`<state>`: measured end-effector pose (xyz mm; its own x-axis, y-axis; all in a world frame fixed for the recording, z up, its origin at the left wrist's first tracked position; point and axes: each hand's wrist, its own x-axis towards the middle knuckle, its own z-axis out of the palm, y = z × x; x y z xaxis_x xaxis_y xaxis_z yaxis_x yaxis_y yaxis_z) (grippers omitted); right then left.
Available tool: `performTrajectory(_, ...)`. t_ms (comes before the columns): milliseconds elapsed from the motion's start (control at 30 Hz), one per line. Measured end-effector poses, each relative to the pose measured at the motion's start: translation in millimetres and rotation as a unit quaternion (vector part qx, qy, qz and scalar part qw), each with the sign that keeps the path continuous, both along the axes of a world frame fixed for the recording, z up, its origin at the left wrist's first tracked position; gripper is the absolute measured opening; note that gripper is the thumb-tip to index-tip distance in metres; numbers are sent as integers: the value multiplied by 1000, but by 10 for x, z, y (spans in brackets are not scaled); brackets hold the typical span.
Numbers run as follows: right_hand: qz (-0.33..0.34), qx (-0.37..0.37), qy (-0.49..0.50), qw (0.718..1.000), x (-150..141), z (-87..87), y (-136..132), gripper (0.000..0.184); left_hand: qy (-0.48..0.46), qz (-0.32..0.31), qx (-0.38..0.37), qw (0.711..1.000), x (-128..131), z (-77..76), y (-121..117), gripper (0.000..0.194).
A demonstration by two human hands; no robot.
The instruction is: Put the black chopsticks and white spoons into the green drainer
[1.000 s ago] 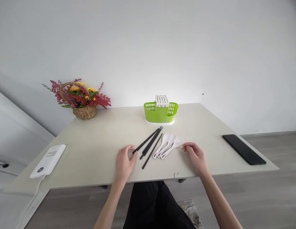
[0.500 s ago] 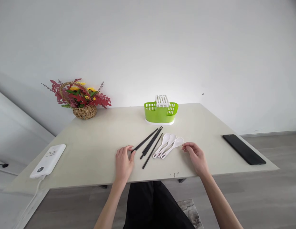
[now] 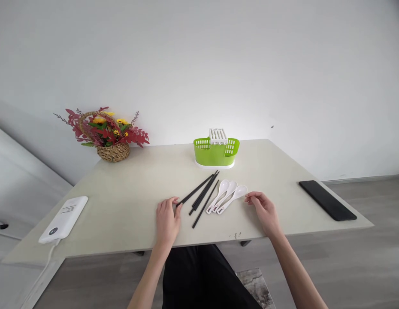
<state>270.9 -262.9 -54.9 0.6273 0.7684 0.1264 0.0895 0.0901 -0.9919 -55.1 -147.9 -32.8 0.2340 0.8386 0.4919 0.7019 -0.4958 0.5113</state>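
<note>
My left hand (image 3: 167, 219) rests on the table with its fingers loosely bent and apart. Its thumb and index finger are at the near end of a black chopstick (image 3: 196, 190), without a clear grip on it. Several more black chopsticks (image 3: 204, 194) lie fanned out to the right. Three white spoons (image 3: 233, 198) with labels on their handles lie beside them, bowls pointing away from me. To the right of the spoons is my right hand (image 3: 264, 211), loosely curled and holding nothing, fingertips close to the nearest spoon bowl; whether they touch I cannot tell.
A green cutlery holder (image 3: 215, 155) with a white slatted top and base stands behind the chopsticks. A wicker basket (image 3: 113, 153) of artificial flowers is at the back left. A white power bank (image 3: 64, 219) with a cable lies left, a black phone (image 3: 327, 200) right.
The view has shifted very slightly. Both hands, the chopsticks and the spoons stay where they were.
</note>
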Motion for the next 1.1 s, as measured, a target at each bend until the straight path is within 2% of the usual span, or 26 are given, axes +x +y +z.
performTrajectory(300, 0, 1, 1, 1000, 12, -21, 8, 22, 20, 11, 16, 1000, 29, -8, -35, 15)
performTrajectory(767, 10, 1, 0, 1000, 16, -42, 5, 21, 91, 16, 27, 995, 45, 12, -46, 25)
performTrajectory(1100, 17, -1, -7, 1000, 30, -73, -5, 23, 116, 22, 49, 992, 51, -2, -62, 22)
